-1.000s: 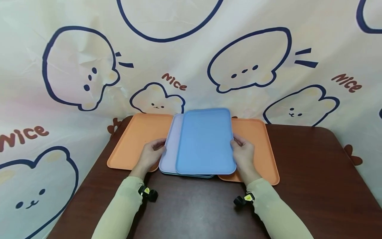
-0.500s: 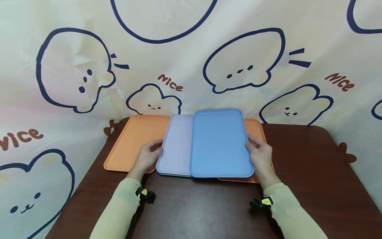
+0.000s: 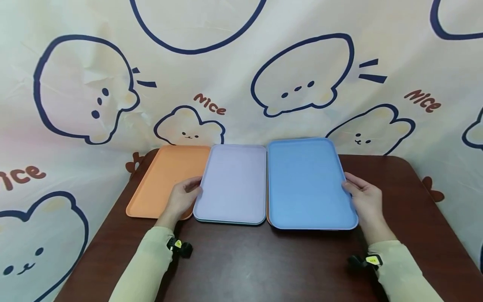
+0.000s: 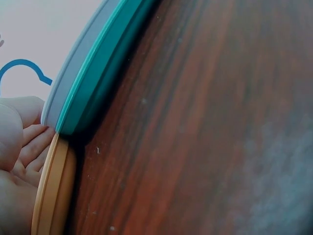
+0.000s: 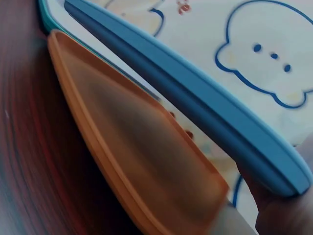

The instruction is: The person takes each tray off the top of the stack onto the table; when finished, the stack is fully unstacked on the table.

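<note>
My right hand [image 3: 367, 201] grips the right edge of a blue tray [image 3: 309, 184]. That tray is held above an orange tray [image 5: 137, 127], with a gap between them in the right wrist view; from the head the blue one covers nearly all of it. Left of it lies a lavender tray [image 3: 234, 184], stacked on a teal tray [image 4: 93, 78]. My left hand [image 3: 181, 199] touches the left edge of the lavender tray with thumb and fingers, over another orange tray [image 3: 170, 180]. Some left fingertips are hidden behind the tray rims.
Everything stands on a dark brown table [image 3: 234, 260]. Behind it hangs a pale cloth [image 3: 234, 84] printed with blue-outlined cartoon figures. Bare tabletop shows in front of the trays and to the right of the blue one.
My right hand has carried the blue tray rightward off the lavender tray to above the right orange tray. The lavender tray is now fully uncovered. My left hand has kept its place at its edge.
</note>
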Tool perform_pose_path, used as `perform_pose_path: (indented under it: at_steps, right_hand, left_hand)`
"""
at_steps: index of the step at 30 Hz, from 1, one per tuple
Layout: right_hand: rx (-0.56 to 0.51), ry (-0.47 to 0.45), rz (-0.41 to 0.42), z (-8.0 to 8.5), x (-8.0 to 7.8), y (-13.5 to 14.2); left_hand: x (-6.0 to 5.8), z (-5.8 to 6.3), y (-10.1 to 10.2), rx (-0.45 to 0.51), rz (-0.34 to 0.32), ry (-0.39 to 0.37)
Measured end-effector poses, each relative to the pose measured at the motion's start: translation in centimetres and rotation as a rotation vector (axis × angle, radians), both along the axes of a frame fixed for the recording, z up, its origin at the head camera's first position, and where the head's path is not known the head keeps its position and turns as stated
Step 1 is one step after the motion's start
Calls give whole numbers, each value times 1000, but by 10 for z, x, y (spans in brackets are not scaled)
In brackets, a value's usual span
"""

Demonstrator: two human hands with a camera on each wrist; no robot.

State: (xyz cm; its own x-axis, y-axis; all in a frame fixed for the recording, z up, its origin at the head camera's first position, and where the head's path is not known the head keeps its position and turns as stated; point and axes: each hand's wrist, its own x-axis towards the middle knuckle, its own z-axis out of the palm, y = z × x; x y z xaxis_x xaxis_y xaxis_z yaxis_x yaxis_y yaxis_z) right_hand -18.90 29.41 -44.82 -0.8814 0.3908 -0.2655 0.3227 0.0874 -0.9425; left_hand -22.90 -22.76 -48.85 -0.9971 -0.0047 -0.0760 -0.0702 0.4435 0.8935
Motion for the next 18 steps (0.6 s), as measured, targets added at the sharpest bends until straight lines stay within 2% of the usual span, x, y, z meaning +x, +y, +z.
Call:
perform_pose_path:
  at_steps: [5,11,18]
  right_hand:
    - [-69,23,-9,2,7,33]
    - [-101,-30,-18,2,15,67]
    - [-156,-77,-84,1,22,103]
  left_hand:
    - [1,0,-2,-3,-7,1]
    - [2,0,-4,-15,-7,0]
    - [2,1,-1,-35,-17,16]
